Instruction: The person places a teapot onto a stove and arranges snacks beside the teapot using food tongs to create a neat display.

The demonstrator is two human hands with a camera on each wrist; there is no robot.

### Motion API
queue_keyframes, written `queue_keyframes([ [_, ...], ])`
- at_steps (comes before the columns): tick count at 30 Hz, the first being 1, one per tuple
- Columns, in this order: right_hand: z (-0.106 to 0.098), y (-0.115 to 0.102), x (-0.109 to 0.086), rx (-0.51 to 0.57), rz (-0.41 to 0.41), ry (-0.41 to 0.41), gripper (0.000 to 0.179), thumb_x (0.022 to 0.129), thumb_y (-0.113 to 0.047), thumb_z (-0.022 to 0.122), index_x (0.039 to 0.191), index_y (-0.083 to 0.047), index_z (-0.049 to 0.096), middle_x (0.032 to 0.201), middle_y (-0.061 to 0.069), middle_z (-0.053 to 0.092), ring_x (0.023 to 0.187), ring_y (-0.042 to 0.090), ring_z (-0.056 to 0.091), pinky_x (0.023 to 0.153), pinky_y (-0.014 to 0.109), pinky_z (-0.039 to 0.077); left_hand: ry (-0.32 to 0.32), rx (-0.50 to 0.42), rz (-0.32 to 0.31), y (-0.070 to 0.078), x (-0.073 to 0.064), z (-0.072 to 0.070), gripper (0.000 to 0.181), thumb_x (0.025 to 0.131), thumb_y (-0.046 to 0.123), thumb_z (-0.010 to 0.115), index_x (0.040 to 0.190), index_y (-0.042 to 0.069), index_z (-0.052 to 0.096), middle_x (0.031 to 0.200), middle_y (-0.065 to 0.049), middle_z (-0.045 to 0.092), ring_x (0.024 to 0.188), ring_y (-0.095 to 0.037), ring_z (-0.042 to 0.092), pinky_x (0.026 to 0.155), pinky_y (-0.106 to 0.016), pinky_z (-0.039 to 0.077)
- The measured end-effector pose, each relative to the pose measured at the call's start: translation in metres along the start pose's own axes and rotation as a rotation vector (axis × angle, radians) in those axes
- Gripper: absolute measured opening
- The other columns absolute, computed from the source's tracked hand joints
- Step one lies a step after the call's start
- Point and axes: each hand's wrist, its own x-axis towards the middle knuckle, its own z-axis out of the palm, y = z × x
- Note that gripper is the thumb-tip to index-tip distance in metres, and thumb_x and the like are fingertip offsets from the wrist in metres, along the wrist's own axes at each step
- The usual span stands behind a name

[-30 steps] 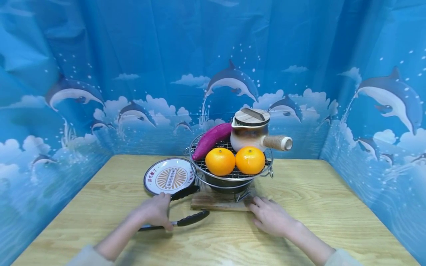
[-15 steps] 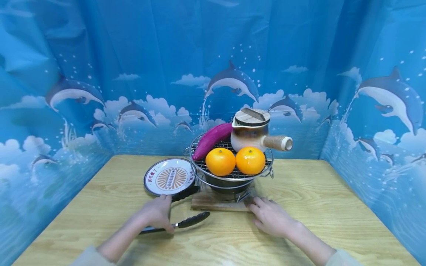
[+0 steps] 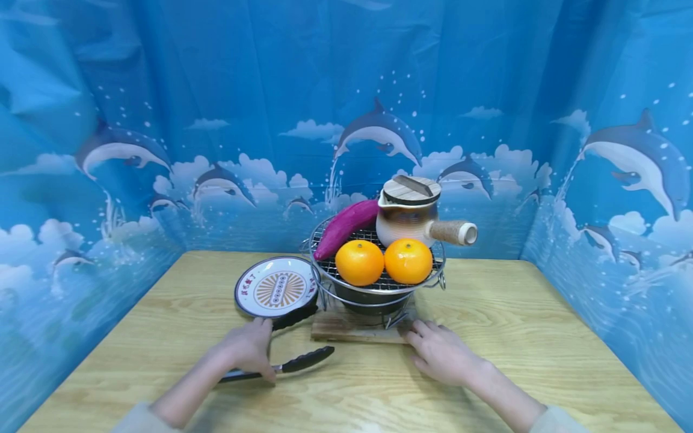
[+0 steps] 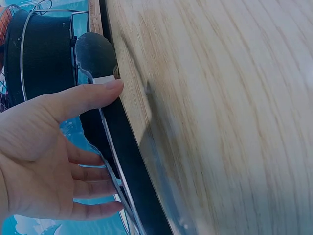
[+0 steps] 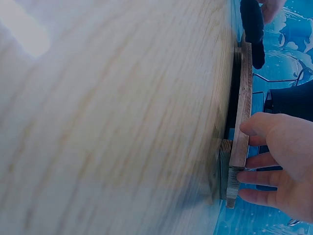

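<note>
My left hand (image 3: 246, 349) holds a pair of tongs with dark scalloped tips (image 3: 308, 359); its arms are spread apart low over the table. In the left wrist view, the thumb lies against one tong arm (image 4: 122, 132) and the fingers against the other. My right hand (image 3: 444, 355) rests with extended fingers at the right end of a wooden board (image 3: 357, 328), thumb and fingertips touching its edge. On that board stands a dark round grill (image 3: 373, 300) with a wire rack. It bears a purple sweet potato (image 3: 344, 230), two oranges (image 3: 360, 263) and a lidded clay pot (image 3: 403, 222).
A white patterned plate (image 3: 249, 294) lies left of the grill, behind the tongs. The pot's wrapped handle (image 3: 452, 232) juts out to the right past the rack. Blue dolphin curtains (image 3: 271, 90) close off the back and sides of the wooden table (image 3: 503, 313).
Over the last half second my left hand has shifted slightly left, and the tongs with it. The right hand, board and grill stay where they were.
</note>
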Motion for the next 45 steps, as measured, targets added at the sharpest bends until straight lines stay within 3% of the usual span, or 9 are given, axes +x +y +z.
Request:
queue_keyframes([
  [7,0.0,0.0,-0.001,-0.007,0.002,-0.002,0.035,0.078,-0.023,0.069,0.108,-0.006,0.064,0.102,0.008,0.057,0.09,0.025,0.057,0.075,0.04,0.051,-0.024,0.037,-0.026,-0.005,0.0,0.001,0.091,0.045,0.031,0.09,0.115,-0.01,0.049,0.11,-0.025,0.053,0.102,-0.041,0.052,0.083,-0.058,0.042],
  [16,0.0,0.0,-0.001,-0.007,0.004,-0.005,0.036,0.079,-0.023,0.068,0.11,-0.005,0.063,0.104,0.01,0.057,0.092,0.026,0.057,0.076,0.041,0.051,-0.069,0.026,-0.058,-0.01,0.0,0.003,0.091,0.046,0.031,0.089,0.117,-0.009,0.049,0.111,-0.024,0.054,0.103,-0.041,0.051,0.087,-0.06,0.039],
  [29,0.001,0.0,0.0,-0.005,-0.002,0.004,0.036,0.079,-0.023,0.068,0.11,-0.005,0.063,0.105,0.01,0.057,0.093,0.026,0.058,0.077,0.041,0.051,-0.071,0.026,-0.071,-0.013,0.0,0.005,0.093,0.045,0.033,0.09,0.117,-0.009,0.048,0.11,-0.024,0.053,0.103,-0.043,0.051,0.087,-0.061,0.038],
  [37,0.0,0.0,-0.001,0.009,0.007,-0.019,0.036,0.08,-0.023,0.066,0.111,-0.005,0.062,0.105,0.01,0.056,0.093,0.026,0.057,0.076,0.041,0.051,-0.052,-0.016,-0.045,-0.013,-0.003,0.004,0.103,0.047,0.042,0.088,0.123,-0.012,0.045,0.121,-0.034,0.046,0.111,-0.05,0.044,0.088,-0.065,0.034],
  [42,-0.005,0.002,-0.003,0.046,0.025,-0.058,0.037,0.081,-0.025,0.065,0.112,-0.004,0.061,0.109,0.012,0.056,0.097,0.029,0.055,0.08,0.045,0.049,-0.063,-0.075,0.0,-0.014,-0.005,-0.004,0.109,0.054,0.043,0.086,0.133,-0.012,0.036,0.131,-0.037,0.036,0.119,-0.053,0.036,0.093,-0.064,0.031],
  [45,-0.008,0.006,-0.006,0.073,0.036,-0.064,0.04,0.081,-0.026,0.065,0.114,-0.005,0.061,0.113,0.013,0.057,0.1,0.031,0.055,0.081,0.048,0.048,-0.034,-0.078,0.035,-0.015,-0.005,-0.009,0.105,0.058,0.045,0.083,0.134,-0.01,0.036,0.13,-0.035,0.038,0.118,-0.051,0.038,0.093,-0.061,0.033],
])
